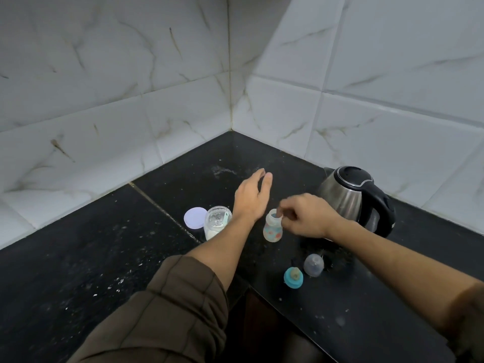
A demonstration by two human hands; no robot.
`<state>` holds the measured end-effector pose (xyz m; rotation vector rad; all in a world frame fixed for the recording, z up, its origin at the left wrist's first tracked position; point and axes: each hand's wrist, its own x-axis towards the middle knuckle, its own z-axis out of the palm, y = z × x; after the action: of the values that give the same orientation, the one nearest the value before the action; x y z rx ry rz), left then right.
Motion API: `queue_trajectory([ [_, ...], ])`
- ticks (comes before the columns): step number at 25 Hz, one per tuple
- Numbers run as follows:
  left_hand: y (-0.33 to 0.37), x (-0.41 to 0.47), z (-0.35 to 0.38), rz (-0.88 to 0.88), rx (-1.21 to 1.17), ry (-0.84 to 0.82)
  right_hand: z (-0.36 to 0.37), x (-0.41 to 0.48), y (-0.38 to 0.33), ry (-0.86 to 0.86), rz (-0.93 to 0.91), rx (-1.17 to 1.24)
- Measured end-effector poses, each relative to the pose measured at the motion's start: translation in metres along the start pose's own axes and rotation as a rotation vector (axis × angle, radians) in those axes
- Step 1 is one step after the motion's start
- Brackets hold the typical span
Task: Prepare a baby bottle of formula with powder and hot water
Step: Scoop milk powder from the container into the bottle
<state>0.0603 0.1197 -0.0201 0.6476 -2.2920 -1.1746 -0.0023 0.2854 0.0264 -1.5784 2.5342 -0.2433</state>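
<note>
A small patterned baby bottle (273, 230) stands upright and uncapped on the black counter. My right hand (306, 217) is just right of its mouth, thumb and forefinger pinched on what looks like a small blue scoop (274, 213) tipped into the opening. My left hand (251, 197) hovers behind and left of the bottle, fingers spread, holding nothing. A clear powder jar (217, 222) stands open to the left with white powder at its bottom and a pale green piece inside. A steel kettle (348, 196) with a black handle stands behind my right hand.
The jar's round white lid (195, 217) lies flat left of the jar. A teal nipple ring (293, 277) and a clear bottle cap (313, 265) lie on the counter (78, 258) in front of the bottle. Tiled walls meet in a corner behind. Powder specks dot the counter.
</note>
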Motion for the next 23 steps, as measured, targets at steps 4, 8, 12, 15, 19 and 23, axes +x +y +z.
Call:
queue_trajectory([
  [4, -0.008, 0.009, -0.056, 0.043, 0.133, 0.172, -0.007, 0.052, -0.026, 0.174, -0.089, 0.094],
  [8, -0.052, -0.003, -0.099, -0.051, 0.262, 0.156, -0.001, 0.096, -0.064, 0.047, -0.141, 0.007],
  [12, -0.087, -0.031, -0.123, -0.121, 0.296, 0.044, 0.015, 0.118, -0.094, -0.122, -0.177, -0.102],
  [15, -0.096, -0.048, -0.124, -0.099, 0.359, -0.074, 0.031, 0.128, -0.105, -0.242, -0.176, -0.206],
  [19, -0.102, -0.059, -0.112, -0.119, 0.412, -0.173, 0.045, 0.139, -0.109, -0.296, -0.148, -0.339],
  [23, -0.113, -0.056, -0.095, -0.189, 0.311, -0.174, 0.051, 0.144, -0.120, -0.369, -0.137, -0.499],
])
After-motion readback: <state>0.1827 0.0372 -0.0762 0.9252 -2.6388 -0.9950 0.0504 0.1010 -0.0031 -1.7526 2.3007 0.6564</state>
